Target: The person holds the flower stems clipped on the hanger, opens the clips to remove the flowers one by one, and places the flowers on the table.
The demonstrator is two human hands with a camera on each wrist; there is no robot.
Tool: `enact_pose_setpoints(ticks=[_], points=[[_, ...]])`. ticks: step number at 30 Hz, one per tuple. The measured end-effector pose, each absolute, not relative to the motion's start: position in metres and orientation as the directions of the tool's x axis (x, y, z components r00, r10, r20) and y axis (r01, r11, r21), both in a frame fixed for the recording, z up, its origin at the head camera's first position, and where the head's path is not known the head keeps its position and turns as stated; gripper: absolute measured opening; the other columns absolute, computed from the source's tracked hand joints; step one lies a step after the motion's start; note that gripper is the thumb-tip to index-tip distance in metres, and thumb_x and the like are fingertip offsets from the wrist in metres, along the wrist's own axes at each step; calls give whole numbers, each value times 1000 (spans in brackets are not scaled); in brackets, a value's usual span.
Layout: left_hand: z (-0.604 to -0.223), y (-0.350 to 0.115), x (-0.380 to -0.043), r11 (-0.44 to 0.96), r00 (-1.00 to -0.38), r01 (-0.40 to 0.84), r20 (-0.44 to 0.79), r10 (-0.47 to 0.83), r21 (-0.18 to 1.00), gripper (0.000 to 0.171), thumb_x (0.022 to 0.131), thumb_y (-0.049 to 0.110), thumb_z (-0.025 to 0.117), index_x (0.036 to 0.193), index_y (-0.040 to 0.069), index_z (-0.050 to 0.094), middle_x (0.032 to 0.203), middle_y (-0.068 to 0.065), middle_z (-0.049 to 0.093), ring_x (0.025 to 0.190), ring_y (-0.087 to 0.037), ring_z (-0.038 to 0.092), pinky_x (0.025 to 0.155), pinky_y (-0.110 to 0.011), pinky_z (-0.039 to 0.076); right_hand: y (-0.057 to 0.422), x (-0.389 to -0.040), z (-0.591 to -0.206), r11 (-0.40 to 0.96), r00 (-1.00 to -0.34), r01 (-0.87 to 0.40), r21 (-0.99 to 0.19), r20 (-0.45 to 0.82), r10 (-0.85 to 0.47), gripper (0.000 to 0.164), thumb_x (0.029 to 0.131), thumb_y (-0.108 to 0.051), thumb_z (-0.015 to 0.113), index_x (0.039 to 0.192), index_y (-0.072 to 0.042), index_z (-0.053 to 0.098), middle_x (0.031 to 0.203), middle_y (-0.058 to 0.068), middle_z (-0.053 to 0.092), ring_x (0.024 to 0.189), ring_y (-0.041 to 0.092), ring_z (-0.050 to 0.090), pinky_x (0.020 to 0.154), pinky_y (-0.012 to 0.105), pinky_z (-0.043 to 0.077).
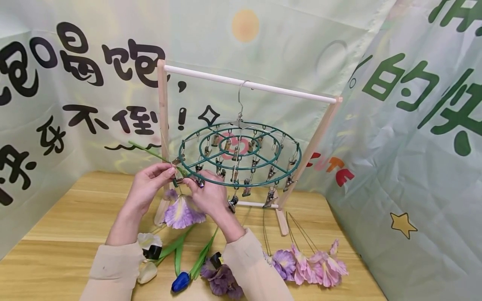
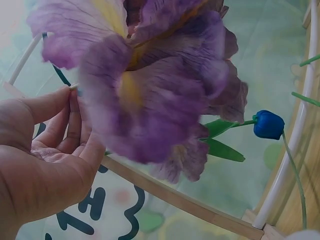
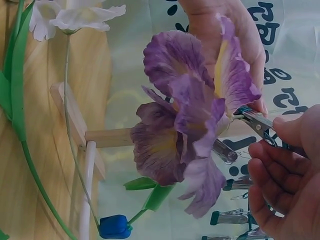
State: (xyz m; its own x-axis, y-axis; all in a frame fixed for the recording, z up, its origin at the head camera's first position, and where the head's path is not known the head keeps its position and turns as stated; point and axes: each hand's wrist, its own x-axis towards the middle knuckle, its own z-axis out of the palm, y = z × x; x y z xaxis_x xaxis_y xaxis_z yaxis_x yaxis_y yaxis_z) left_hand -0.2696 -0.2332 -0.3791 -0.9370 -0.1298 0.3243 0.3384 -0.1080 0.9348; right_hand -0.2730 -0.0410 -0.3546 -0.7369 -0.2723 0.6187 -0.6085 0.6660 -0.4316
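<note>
A purple artificial iris [image 1: 180, 212] hangs head down at the left rim of the green ring hanger [image 1: 241, 184]. My left hand [image 1: 150, 186] pinches at its thin stem with thumb and forefinger. In the right wrist view, my right hand [image 3: 290, 175] pinches a metal clip [image 3: 260, 125] by its handles, the clip's nose at the base of the iris [image 3: 195, 100]. Whether the clip bites the stem, I cannot tell. Behind the petals, a dark purple bloom [image 3: 160, 145] and a blue tulip [image 3: 115, 227] also show head down.
The hanger hooks over the white top bar [image 1: 248, 83] of a wooden rack, with several metal clips [image 1: 246, 188] dangling. On the table lie a blue tulip [image 1: 180, 282], a white tulip [image 1: 147, 271], dark purple flowers [image 1: 222, 280] and pink flowers [image 1: 327, 267]. Printed cloth surrounds everything.
</note>
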Motion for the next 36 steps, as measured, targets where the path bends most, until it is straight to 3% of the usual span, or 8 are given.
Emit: enact_pose_setpoints(ticks=[6,11,13,20,27,31,36], points=[[-378,-233,-268,-127,-939,336,321,-127,933,7,100,10,70,105,10,76,97,8,72,88,-6,69,85,-19,58,-42,-272,-354,673,-752,-594,-440,602,-270,36,96,-40,74,108,-6,76,103,5,77,98,27,73,90,39,55],[-377,-233,-267,-138,-939,337,321,-124,931,9,101,8,68,108,5,74,98,9,73,88,-6,69,86,-19,57,-41,-274,-354,647,-753,-605,-464,598,-275,30,97,-40,74,101,-10,76,98,3,77,93,26,73,81,35,57],[-377,-233,-267,-133,-939,338,323,-121,932,8,101,8,68,106,8,75,97,10,73,89,-6,69,86,-19,57,-41,-274,-354,642,-759,-601,-476,591,-273,28,96,-39,74,99,-12,75,98,3,77,92,25,73,79,33,57],[-378,-232,-267,-131,-940,335,321,-117,933,8,102,8,68,106,8,74,97,10,74,90,-5,69,87,-19,57,-43,-272,-353,641,-794,-566,-519,552,-254,30,96,-37,75,103,-8,76,105,8,78,94,26,73,80,35,58],[-377,-235,-265,-146,-938,338,320,-134,930,14,102,6,66,113,-2,70,96,9,73,90,-9,70,87,-19,57,-42,-273,-353,611,-781,-585,-534,575,-246,22,95,-34,77,87,-14,72,85,0,74,79,19,69,69,29,53],[-377,-236,-265,-152,-936,344,325,-136,926,17,103,6,65,115,-5,69,96,8,73,91,-9,69,88,-20,58,-41,-271,-353,594,-777,-592,-545,582,-240,22,95,-34,78,86,-15,71,83,-2,72,75,17,67,66,27,51],[-377,-237,-266,-165,-934,350,332,-130,922,10,102,6,66,110,3,72,97,6,73,90,-9,70,88,-22,58,-35,-268,-356,542,-805,-568,-619,556,-208,21,95,-33,78,87,-14,71,82,0,69,73,18,62,64,30,48]])
